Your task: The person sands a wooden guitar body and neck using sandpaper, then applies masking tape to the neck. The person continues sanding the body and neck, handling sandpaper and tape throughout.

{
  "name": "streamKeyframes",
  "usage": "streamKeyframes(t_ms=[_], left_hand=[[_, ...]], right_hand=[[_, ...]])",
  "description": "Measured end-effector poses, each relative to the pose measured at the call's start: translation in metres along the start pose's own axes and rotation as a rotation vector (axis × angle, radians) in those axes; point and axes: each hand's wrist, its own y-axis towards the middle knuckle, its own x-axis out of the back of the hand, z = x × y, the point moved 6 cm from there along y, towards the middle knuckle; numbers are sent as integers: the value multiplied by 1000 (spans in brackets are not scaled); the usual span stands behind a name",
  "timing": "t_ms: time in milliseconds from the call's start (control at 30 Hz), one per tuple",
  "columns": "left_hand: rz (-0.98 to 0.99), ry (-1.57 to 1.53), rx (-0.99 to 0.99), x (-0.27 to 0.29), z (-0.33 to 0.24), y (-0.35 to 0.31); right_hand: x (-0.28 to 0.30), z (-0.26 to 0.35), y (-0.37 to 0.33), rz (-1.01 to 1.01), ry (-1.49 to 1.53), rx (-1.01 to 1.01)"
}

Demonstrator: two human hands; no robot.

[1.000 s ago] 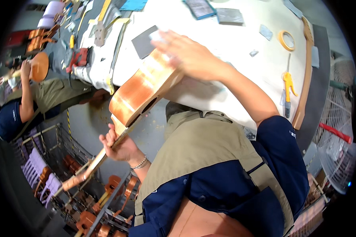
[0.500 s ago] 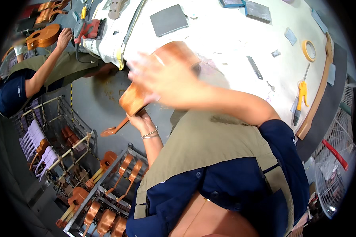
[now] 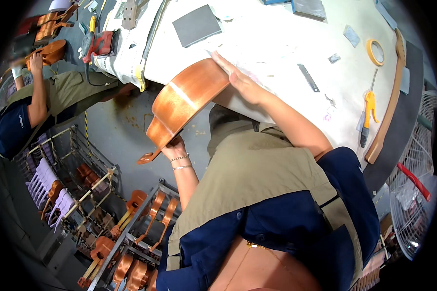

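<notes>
Our right hand (image 3: 243, 86) lies against the far end of the ukulele (image 3: 189, 92), its fingers straight and close together, grasping nothing that we can make out; whether a pale sheet sits under them we cannot tell. Our left hand (image 3: 174, 148) has hold of the ukulele where neck meets body, its fingers mostly hidden, so how tightly they close we cannot tell. The ukulele tilts across us, headstock (image 3: 148, 157) toward 7 o'clock and over the floor (image 3: 131, 106), the broad end toward 1 o'clock and over the near edge of the surface (image 3: 272, 51); whether it touches there is unclear. We judge the left hold to be the weak point: a hard push from the right palm could twist the body, let the neck slip and drop it floorward. Swinging the broad end low could also knock the surface's edge and dent the wood. From the ukulele, a grey pad (image 3: 196, 25) sits at 12 o'clock, and a slim dark tool (image 3: 308, 77) near 3 o'clock might scratch it if we drift that way. The rack (image 3: 109, 242) at 7 o'clock, loaded with more instruments, limits a long downward sweep; the open room lies between it and the surface, toward 8 o'clock.
</notes>
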Motion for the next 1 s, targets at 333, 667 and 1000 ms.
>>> streamKeyframes(t_ms=[333,667,1000], left_hand=[[314,20,245,-32,-44,-23],[516,101,-632,-139,-124,-56],[290,295,-853,-187,-107,-127]], right_hand=[[21,52,-23,-29,-152,-65],[-2,-35,-20,-251,811,-385],[41,82,-11,-174,-490,258]])
